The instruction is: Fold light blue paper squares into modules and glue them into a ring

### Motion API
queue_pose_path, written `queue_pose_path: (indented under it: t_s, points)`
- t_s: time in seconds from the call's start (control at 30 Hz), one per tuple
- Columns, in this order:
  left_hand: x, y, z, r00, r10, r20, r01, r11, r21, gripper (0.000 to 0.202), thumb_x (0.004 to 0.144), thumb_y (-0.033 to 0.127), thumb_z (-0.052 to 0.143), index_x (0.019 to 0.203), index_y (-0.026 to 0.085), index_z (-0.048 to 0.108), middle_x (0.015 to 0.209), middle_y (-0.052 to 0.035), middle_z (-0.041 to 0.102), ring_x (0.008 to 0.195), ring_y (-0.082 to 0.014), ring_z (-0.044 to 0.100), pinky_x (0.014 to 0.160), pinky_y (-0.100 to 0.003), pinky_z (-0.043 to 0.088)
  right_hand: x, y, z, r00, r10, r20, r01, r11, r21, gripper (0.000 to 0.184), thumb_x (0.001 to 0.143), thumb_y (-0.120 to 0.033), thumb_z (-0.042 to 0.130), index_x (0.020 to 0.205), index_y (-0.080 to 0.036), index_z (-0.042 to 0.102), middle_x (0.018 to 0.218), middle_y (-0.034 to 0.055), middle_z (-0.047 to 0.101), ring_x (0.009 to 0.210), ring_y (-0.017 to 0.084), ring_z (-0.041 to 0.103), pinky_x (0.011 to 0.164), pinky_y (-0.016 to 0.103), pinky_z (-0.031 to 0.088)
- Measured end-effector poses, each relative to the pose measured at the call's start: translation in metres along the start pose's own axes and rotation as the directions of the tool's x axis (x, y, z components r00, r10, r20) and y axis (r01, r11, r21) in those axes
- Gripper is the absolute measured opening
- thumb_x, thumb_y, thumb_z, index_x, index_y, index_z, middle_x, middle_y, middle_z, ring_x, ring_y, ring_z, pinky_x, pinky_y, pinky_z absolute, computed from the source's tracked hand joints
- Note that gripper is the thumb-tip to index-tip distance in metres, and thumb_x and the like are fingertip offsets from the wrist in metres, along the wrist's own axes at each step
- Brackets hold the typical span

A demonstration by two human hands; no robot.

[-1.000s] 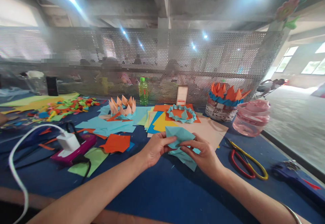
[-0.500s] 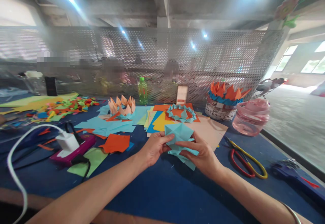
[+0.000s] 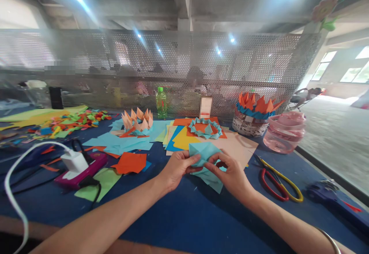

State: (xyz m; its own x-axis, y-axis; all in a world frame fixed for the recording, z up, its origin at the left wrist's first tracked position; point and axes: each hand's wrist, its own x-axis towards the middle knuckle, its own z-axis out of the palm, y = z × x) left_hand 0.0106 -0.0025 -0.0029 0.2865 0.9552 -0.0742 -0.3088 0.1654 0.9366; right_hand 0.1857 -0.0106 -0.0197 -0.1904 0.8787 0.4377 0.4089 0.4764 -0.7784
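A creased piece of light blue paper is held just above the table between both hands. My left hand pinches its left edge, thumb on top. My right hand is closed on its lower right corner, thumb and forefinger together. Below it, more light blue paper lies on the blue table, partly covered by my right hand. Beyond the hands, a ring of folded light blue paper rests on orange sheets, and a peach folded-paper crown stands to the left.
Scissors with red and yellow handles and a blue glue gun lie at right. A pink jug stands beside a basket with orange paper points. At left are a power strip with cables and a green bottle.
My right hand's fingers have drawn in from lying across the paper to a pinch at its lower right corner. The left hand keeps its hold.
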Motion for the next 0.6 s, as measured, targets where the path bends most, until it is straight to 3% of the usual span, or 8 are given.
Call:
queue_pose_path:
  t_s: [0.33,0.6]
  points:
    - [-0.0039,0.0002,0.0042,1.000,0.018,0.006,-0.018,1.000,-0.011,0.024,0.062,0.028,0.079,0.080,0.013,0.072,0.081,-0.0042,0.070,0.077,-0.0160,0.064,0.079,-0.031,0.053,-0.0013,-0.0034,0.0040,0.990,0.132,-0.046,-0.126,0.986,0.108,0.023,0.078,-0.038,0.063,0.070,-0.017,0.056,0.072,0.0013,0.058,0.062,0.013,0.054,0.056,0.023,0.044]
    - [-0.0053,-0.0029,0.0039,0.996,0.047,0.078,-0.051,0.998,0.040,0.028,0.059,0.025,0.081,0.083,0.013,0.071,0.082,-0.0045,0.071,0.078,-0.0165,0.064,0.079,-0.028,0.050,-0.0022,-0.0029,0.0057,0.985,0.163,-0.062,-0.155,0.980,0.124,0.025,0.076,-0.039,0.064,0.068,-0.017,0.055,0.066,-0.0004,0.057,0.058,0.012,0.052,0.051,0.022,0.039]
